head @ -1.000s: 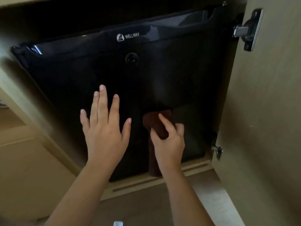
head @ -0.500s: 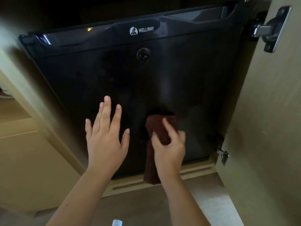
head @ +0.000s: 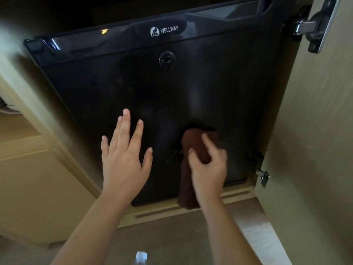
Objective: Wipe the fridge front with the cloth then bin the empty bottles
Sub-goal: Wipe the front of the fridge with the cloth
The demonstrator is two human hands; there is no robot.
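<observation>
A black mini fridge with a WELLWAY logo and a round lock sits inside a wooden cabinet. My right hand presses a dark brown cloth against the lower right of the fridge front, fingers curled over it; the cloth's tail hangs down past the fridge's bottom edge. My left hand lies flat with spread fingers on the lower middle of the door, left of the cloth. The top of a clear bottle shows at the bottom edge of the view.
The open cabinet door stands at the right with a metal hinge at the top and a second hinge lower down. A wooden cabinet side is at the left. Floor lies below the cabinet base.
My right hand and the cloth have shifted slightly right and down on the fridge front. The view has shifted so the fridge sits lower and more to the right; my left hand stays flat on the door.
</observation>
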